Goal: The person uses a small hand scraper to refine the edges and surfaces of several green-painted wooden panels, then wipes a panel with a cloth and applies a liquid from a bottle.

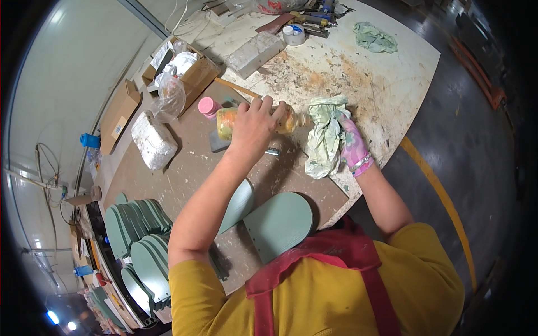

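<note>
My bare left hand [253, 124] grips a clear plastic bottle of yellowish liquid [226, 123], tipped on its side with its mouth toward the right. My right hand [352, 147], in a patterned purple glove, holds a crumpled pale green rag [325, 135] right at the bottle's mouth. A pink cap [208, 106] lies just left of the bottle on the brown board [185, 173]. Two green rounded panels [280, 224] lie on the board in front of me.
A white wrapped bundle [152, 143], a plastic bag [170, 98] and an open cardboard box [188, 70] sit at the left. A white block [255, 54], a tape roll [293, 35], tools and another green rag [374, 38] lie farther away. Several green panels [137, 235] are stacked lower left.
</note>
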`<state>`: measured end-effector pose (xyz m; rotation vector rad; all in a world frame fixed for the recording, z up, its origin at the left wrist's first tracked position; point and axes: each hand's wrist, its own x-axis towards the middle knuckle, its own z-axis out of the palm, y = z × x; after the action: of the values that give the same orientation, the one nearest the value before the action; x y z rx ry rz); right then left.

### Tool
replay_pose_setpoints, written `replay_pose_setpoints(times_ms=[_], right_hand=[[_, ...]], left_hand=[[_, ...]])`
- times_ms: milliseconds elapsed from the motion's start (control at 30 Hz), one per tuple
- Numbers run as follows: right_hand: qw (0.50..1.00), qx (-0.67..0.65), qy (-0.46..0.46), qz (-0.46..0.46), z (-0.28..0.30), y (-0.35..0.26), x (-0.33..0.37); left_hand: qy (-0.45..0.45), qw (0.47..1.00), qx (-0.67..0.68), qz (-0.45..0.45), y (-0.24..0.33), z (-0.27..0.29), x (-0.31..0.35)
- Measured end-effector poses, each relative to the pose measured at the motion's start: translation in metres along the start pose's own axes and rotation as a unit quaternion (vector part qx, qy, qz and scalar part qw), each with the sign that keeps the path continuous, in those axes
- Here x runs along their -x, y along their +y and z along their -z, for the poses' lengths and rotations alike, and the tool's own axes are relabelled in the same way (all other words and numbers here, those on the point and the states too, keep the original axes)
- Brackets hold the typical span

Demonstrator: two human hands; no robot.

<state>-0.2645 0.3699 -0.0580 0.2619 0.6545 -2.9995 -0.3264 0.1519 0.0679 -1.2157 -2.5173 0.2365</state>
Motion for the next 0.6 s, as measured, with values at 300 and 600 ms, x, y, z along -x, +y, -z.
replay_pose_setpoints(times_ms=[300,600], right_hand=[[0.992,0.064,0.108,0.004,-0.016,-0.014,-0.004],[0.995,0.034,-0.066,-0.070,0.000,-0.009,0.010]], left_hand=[[0.088,0.971,0.207,0.080,-0.011,-0.052,-0.032],[0.092,0.688,0.686,0.219,-0.021,-0.117,-0.037]])
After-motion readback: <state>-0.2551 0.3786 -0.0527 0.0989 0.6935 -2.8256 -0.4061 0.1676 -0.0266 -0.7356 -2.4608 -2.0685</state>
